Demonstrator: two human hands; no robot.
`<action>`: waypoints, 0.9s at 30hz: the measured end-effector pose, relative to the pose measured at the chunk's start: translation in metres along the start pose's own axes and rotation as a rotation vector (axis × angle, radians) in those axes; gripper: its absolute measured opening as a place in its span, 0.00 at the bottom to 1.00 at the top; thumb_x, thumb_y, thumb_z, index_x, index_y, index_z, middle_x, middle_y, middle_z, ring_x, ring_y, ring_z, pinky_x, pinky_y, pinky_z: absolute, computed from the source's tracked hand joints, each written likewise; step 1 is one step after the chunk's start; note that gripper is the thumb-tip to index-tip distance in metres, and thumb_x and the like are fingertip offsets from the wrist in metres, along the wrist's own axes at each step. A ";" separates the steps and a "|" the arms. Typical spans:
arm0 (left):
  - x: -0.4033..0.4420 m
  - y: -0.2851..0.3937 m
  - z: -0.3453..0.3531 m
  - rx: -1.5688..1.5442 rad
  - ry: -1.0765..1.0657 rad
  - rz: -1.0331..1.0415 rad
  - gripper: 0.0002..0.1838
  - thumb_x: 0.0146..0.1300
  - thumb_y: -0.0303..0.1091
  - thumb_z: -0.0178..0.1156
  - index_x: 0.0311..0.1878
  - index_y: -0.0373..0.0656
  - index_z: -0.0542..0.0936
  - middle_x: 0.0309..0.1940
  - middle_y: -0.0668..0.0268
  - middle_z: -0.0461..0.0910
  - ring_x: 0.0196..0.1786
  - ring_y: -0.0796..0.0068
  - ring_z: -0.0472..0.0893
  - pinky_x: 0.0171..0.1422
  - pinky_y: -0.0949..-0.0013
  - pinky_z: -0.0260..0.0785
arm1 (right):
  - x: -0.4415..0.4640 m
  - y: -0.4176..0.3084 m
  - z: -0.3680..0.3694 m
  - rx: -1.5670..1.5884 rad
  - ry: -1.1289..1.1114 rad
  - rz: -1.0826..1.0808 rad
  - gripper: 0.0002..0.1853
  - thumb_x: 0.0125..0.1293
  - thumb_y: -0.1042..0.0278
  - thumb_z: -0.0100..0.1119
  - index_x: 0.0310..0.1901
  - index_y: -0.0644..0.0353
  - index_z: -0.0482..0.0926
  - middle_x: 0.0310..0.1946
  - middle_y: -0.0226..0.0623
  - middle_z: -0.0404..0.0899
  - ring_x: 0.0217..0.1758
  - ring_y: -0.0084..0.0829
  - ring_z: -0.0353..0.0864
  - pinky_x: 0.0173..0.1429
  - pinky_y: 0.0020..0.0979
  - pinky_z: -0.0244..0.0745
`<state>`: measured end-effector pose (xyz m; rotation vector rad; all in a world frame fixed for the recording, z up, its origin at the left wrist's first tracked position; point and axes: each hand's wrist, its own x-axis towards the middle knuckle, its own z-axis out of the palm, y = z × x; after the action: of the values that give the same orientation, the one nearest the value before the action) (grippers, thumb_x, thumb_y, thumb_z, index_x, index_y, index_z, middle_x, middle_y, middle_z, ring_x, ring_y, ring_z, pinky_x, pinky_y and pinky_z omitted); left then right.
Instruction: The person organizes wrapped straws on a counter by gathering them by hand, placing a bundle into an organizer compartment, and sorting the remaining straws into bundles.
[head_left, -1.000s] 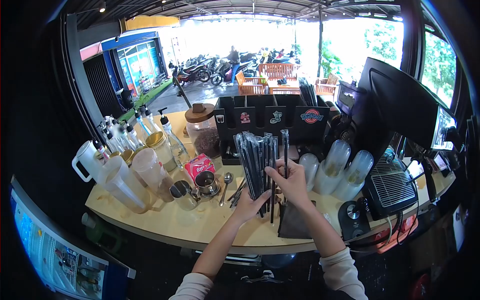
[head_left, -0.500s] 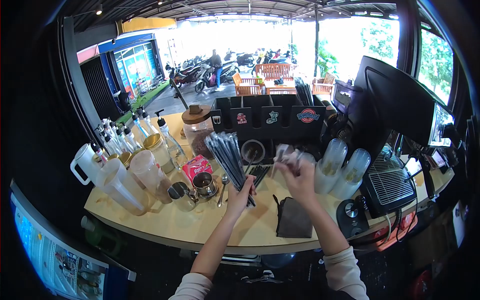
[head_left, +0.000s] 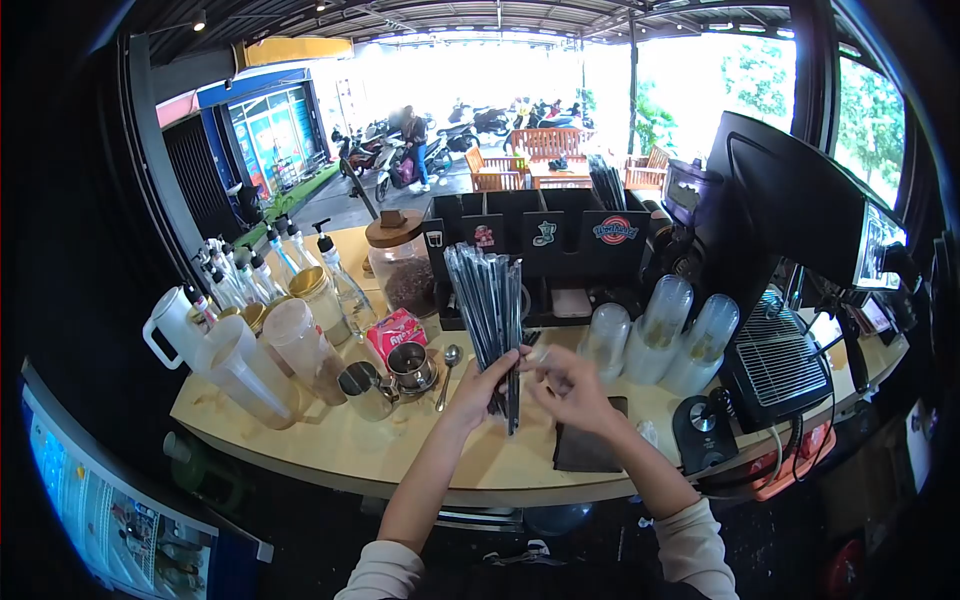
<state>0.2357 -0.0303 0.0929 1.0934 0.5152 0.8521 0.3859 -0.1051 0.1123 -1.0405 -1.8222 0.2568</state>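
Observation:
A bundle of black straws in clear wrappers [head_left: 483,300] stands nearly upright in my left hand [head_left: 478,393], whose fingers are wrapped round its lower part. Just right of the bundle is my right hand [head_left: 568,385], slightly blurred, with its fingers curled near the straws' lower ends; whether it holds anything is too unclear to tell. Below it lies a dark folded cloth [head_left: 590,440]. Behind the bundle stands a black compartment organizer [head_left: 560,245] with stickers on its front.
To the left are a metal cup [head_left: 409,365], a spoon [head_left: 447,378], a pink packet [head_left: 396,332], plastic pitchers [head_left: 240,370] and a lidded jar [head_left: 400,270]. Stacked clear cups [head_left: 661,330] and a black machine [head_left: 780,370] stand right. A person [head_left: 412,150] is outside.
My right hand let go of a single straw, moved away and came back towards the bundle. The bundle tilted left, then came more upright. The person outside moved left.

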 end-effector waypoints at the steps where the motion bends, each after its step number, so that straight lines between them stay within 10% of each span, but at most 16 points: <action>1: -0.002 0.000 0.001 0.076 -0.008 0.048 0.12 0.61 0.36 0.54 0.45 0.39 0.75 0.28 0.72 0.75 0.21 0.90 0.67 0.23 0.84 0.58 | 0.004 0.000 0.000 0.000 -0.001 0.000 0.15 0.52 0.75 0.58 0.43 0.58 0.73 0.25 0.28 0.69 0.22 0.18 0.70 0.20 0.24 0.64; 3: -0.006 -0.002 0.007 0.132 -0.032 0.076 0.12 0.61 0.36 0.54 0.44 0.39 0.75 0.28 0.73 0.75 0.20 0.90 0.65 0.22 0.84 0.56 | 0.014 0.002 0.000 0.474 0.339 0.338 0.12 0.58 0.72 0.56 0.43 0.63 0.72 0.19 0.23 0.66 0.17 0.11 0.61 0.19 0.19 0.55; 7: -0.008 -0.009 0.009 0.242 -0.098 0.116 0.12 0.61 0.36 0.53 0.42 0.39 0.75 0.27 0.73 0.74 0.19 0.91 0.63 0.22 0.85 0.54 | 0.027 0.003 -0.007 0.961 0.216 0.633 0.10 0.60 0.69 0.54 0.39 0.66 0.71 0.16 0.18 0.60 0.12 0.08 0.49 0.15 0.15 0.43; 20: -0.006 -0.019 0.003 0.200 -0.129 0.172 0.15 0.65 0.36 0.44 0.46 0.33 0.71 0.31 0.58 0.78 0.17 0.86 0.65 0.22 0.80 0.60 | 0.029 0.007 -0.003 0.841 0.313 0.447 0.13 0.67 0.59 0.43 0.29 0.58 0.65 0.16 0.23 0.63 0.12 0.12 0.56 0.14 0.16 0.47; 27: -0.013 -0.017 0.007 0.254 -0.227 0.156 0.17 0.66 0.38 0.44 0.51 0.34 0.66 0.35 0.55 0.77 0.17 0.84 0.67 0.21 0.81 0.60 | 0.036 -0.010 0.002 0.602 0.287 0.460 0.12 0.53 0.68 0.64 0.33 0.64 0.71 0.16 0.21 0.65 0.13 0.09 0.58 0.14 0.16 0.49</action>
<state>0.2388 -0.0485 0.0799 1.4592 0.3566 0.7984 0.3740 -0.0834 0.1407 -0.9800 -1.1193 0.8310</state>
